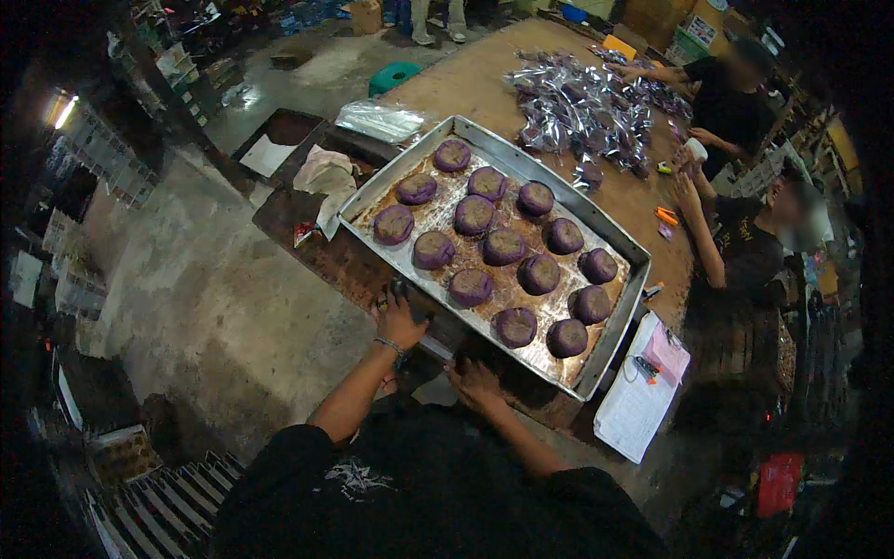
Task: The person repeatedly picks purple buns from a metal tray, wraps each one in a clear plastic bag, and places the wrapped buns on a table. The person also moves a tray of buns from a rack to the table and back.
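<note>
A large metal tray lies at a slant on the table in front of me, with several round purple buns spread across its browned base. My left hand, with a bracelet at the wrist, is at the near table edge beside the tray's lower left side. Its fingers are apart, close to a small dark object I cannot make out. My right hand is lower and to the right, just below the tray's near side, fingers stretched toward the left. A pale strip shows between the hands. Neither hand visibly holds anything.
Clear-wrapped purple pieces are heaped on the brown table. Two people are at its right side. A clipboard with papers lies right of the tray; a cloth and plastic bags lie left. A green stool stands behind.
</note>
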Tool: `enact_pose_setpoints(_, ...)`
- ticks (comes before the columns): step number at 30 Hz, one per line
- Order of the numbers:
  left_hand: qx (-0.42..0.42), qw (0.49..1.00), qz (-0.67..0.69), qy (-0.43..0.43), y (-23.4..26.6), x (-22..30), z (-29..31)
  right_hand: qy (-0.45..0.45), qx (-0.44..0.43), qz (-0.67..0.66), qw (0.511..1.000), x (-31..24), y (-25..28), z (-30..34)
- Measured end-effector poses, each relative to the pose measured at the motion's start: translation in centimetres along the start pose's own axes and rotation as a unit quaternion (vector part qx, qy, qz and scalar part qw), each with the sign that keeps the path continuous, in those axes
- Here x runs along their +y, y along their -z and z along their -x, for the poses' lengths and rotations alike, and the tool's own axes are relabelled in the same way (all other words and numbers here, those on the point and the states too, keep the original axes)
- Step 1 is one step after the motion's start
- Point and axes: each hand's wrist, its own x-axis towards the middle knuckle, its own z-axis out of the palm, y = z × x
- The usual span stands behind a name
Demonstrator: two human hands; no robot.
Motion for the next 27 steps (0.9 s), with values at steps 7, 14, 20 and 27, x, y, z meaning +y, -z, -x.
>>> enact_pose_setpoints(7,0.133,0.985,0.102,0.036,1.9,0.3,0.8,0.054,0.075,-0.034,0.995,3.0,0.9,1.3)
enact_pose_setpoints(14,0.131,0.943,0.269,0.148,-2.7,2.5,6.6,0.102,0.093,0.019,0.99,3.9,2.8,1.9)
enact_pose_setpoints(20,-0.034,0.848,0.492,0.196,-3.4,4.5,3.6,0.177,0.063,-0.11,0.976,3.7,11.1,4.5)
enact_pose_setpoints(27,-0.125,0.747,0.626,0.188,-3.6,5.0,1.6,0.085,0.359,-0.163,0.915,8.0,23.1,-2.2)
